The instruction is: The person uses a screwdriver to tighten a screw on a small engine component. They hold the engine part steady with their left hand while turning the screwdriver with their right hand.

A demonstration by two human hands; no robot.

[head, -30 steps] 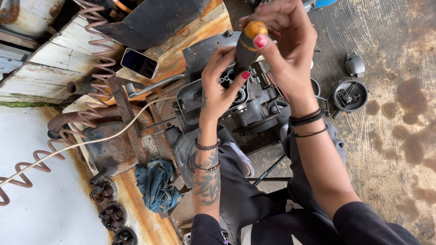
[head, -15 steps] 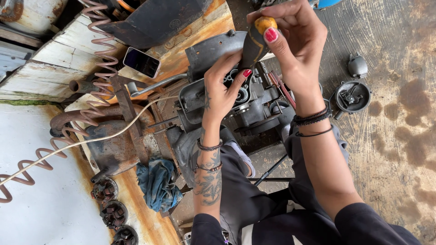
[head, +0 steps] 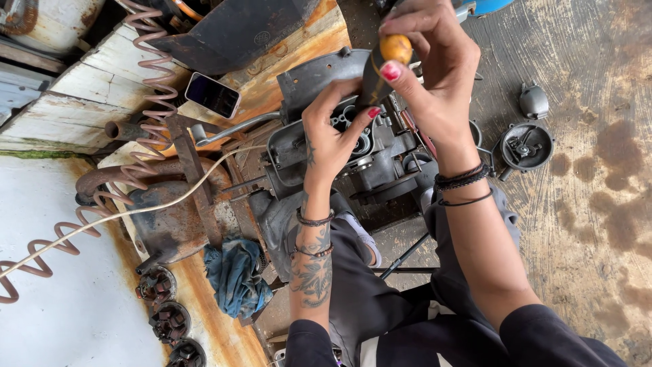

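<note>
Two hands work over a grey engine casing (head: 353, 146) that sits on the floor between the person's knees. The right hand (head: 435, 75) has its grip closed around the orange-capped handle of a screwdriver (head: 380, 68), thumb pressed on the cap; the shaft runs down into the casing. The left hand (head: 333, 136) has its grip half-closed, fingertips pinching the lower shaft and resting on the casing's rim. Compared with a second ago, the left hand has dropped lower and closer to the metal, and the handle has tilted and crept a little to the right, so the tool looks seated on a fastener rather than searching for it. No packages, labels or signs can be made out; the nearest flat printed-looking thing is a dark smartphone (head: 212, 95) lying on the rusty desk (head: 285, 61). A blue rag (head: 234, 275) lies at lower left, a round black cover (head: 526, 146) on the floor to the right
</note>
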